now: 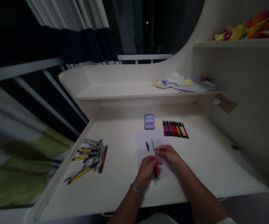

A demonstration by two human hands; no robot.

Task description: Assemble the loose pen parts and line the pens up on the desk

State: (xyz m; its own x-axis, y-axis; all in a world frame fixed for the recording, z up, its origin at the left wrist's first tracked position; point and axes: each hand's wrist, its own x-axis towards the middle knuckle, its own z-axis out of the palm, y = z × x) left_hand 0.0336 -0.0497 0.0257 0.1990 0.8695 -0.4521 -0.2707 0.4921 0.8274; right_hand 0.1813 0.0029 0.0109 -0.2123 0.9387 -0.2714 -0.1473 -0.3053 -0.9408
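Note:
Both hands meet over a white sheet of paper (146, 137) on the desk. My left hand (147, 169) is closed around a red and black pen barrel (156, 169), which points toward me. My right hand (169, 154) pinches the upper end of that pen with its fingertips. Just beyond the hands, a small black pen cap (147, 146) and a thin dark refill (152, 144) lie on the paper.
A neat row of red, blue, yellow and black pens (175, 129) lies at the back right. A loose pile of pens (91, 157) sits at the left. A small striped card (149, 121) stands behind the paper. Papers (181, 83) rest on the shelf.

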